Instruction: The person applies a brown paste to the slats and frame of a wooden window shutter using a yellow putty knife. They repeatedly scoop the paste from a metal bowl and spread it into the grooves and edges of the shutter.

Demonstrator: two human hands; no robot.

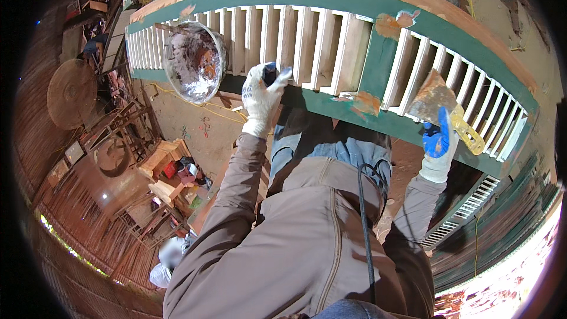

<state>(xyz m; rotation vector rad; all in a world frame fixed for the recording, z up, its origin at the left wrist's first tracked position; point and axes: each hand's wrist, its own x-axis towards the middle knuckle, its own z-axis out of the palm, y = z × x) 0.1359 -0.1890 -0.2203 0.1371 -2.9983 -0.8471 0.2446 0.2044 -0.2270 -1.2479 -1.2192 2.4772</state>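
The person stands over a long green-framed louvred shutter panel (331, 41) with pale wooden slats. The left hand (264, 95), in a white knit glove, is closed on the panel's lower green rail, gripping a small dark object I cannot make out. The right hand (438, 147), in a white glove with blue fingertips, holds a yellow-handled putty knife (440, 103), its smeared blade laid flat against the slats on the right side. A metal bowl (194, 62), caked with filler, sits on the panel's left part.
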